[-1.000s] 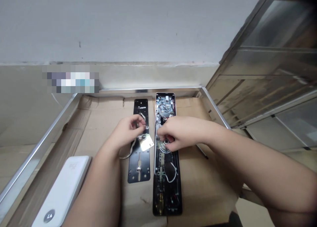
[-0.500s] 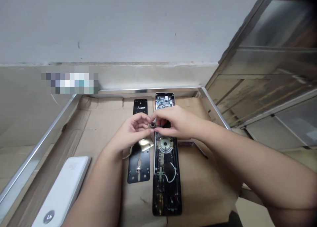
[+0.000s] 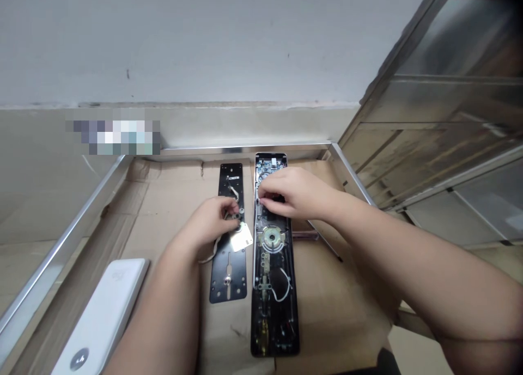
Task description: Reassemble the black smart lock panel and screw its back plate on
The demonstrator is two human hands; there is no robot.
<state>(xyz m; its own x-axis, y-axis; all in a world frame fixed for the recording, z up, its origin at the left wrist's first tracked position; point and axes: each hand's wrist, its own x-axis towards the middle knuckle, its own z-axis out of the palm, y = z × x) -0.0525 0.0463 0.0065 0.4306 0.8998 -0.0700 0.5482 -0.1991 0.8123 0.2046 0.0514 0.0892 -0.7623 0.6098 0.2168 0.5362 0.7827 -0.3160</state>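
A long black lock housing (image 3: 273, 309) lies open, showing a circuit board (image 3: 265, 166), a round metal disc (image 3: 272, 237) and a white wire (image 3: 289, 288). Over its upper part, my right hand (image 3: 292, 192) is closed in a pinch; whatever its fingertips hold is hidden. To the left is a flat black mounting plate (image 3: 218, 277) with holes and a slot. My left hand (image 3: 210, 219) is above its middle, thumb and fingers closed around a small dark metal part (image 3: 237, 217). Below those fingers a shiny metal piece (image 3: 242, 237) lies on the plate, with a pale cable (image 3: 212, 252) beside it.
Flattened cardboard (image 3: 171, 195) lines the table, which has a raised metal rim (image 3: 245, 149). A white power bank (image 3: 104, 309) lies at the left. Right of the housing are a thin dark rod (image 3: 327, 244) and a reddish bar (image 3: 305, 235). A wall stands behind.
My hands, which were together over the housing's left edge, have parted. The left moved left and down with the small part, onto the plate; the right moved slightly up over the housing.
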